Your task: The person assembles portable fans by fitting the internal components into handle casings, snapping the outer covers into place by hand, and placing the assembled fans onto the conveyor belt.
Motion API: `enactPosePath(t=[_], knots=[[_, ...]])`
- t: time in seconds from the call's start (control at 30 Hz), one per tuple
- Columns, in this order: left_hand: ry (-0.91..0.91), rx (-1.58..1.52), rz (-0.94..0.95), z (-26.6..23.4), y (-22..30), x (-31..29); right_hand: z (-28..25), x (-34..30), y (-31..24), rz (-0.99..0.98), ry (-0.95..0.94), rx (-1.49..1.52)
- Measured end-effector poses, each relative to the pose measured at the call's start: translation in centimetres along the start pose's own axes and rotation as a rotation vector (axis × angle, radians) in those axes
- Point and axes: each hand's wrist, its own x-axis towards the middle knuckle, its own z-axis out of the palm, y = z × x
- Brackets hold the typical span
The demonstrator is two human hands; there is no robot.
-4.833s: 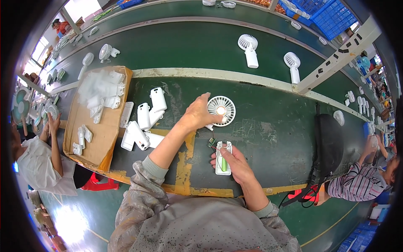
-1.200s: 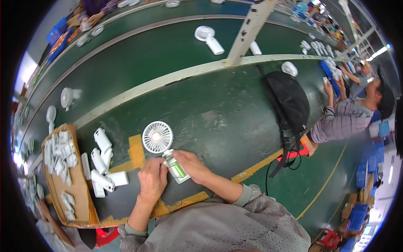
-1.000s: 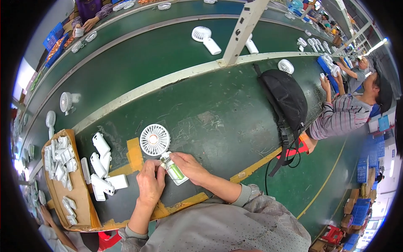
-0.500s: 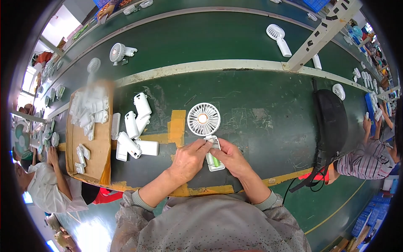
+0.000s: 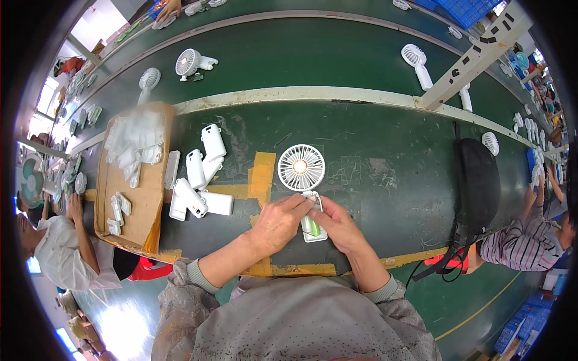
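Nearest to me, just on my side of the fan head (image 5: 301, 168), is the open white handle (image 5: 315, 239), with a green battery (image 5: 312, 227) lying in it. My right hand (image 5: 341, 227) has a narrow grip on the handle's right edge, I judge to steady it while the other works. My left hand (image 5: 277, 222) has its fingertips drawn into a tight pinch at the handle's top; they hide whether that grip is on the shell itself or a small part inside. The fan head lies face up on the desk (image 5: 397, 204), which probably carries its weight and frees my fingers for fine work. The handle's open side faces up too, so I can see into it. Left of the fan head, past a strip of yellow tape (image 5: 261, 174), is a loose pile of white covers (image 5: 217, 203), seemingly put there for an easy reach. Farther left is a cardboard box (image 5: 135, 225) of white parts (image 5: 135, 138), its low walls likely stopping them from scattering. Well to the fan head's right is a black bag (image 5: 478, 180), perhaps set aside for elbow room. Beyond the fan head runs a pale rail (image 5: 301, 93), and past it lie more white fans (image 5: 415, 57), apart from one another.
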Motion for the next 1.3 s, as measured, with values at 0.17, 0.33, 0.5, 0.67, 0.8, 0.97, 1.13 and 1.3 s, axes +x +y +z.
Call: enactPosePath(t=[0.17, 0.33, 0.5, 0.67, 0.8, 0.97, 1.13, 1.3], knots=[[0.151, -0.249, -0.164, 0.3, -0.3, -0.4, -0.3, 0.7, -0.1, 0.114, 0.034, 0.036], [0.286, -0.173, -0.049, 0.4, -1.4, -2.3, 0.1, 0.9, 0.1, 0.128, 0.074, 0.132], [0.335, -0.055, 0.05, 0.9, -1.0, -2.6, 0.4, 1.0, 0.7, 0.051, 0.139, 0.109], [0.406, -0.071, -0.063, 1.7, 0.6, -2.3, 1.2, 1.0, 0.9, 0.033, 0.166, 0.162], [0.369, -0.083, -0.179, 2.3, 1.5, -2.4, 1.8, 1.0, 1.5, -0.004, 0.187, 0.209], [0.261, -0.106, -0.245, 2.0, 1.8, -2.2, 1.5, 0.4, 1.4, -0.013, 0.277, 0.122], [-0.065, -0.409, -0.236, -2.4, -1.2, -2.0, 1.5, 0.6, 0.9, 0.041, 0.213, 0.187], [0.292, 0.486, -0.658, -6.9, -8.2, 0.5, 1.7, 0.4, 0.4, 0.039, 0.199, 0.216]])
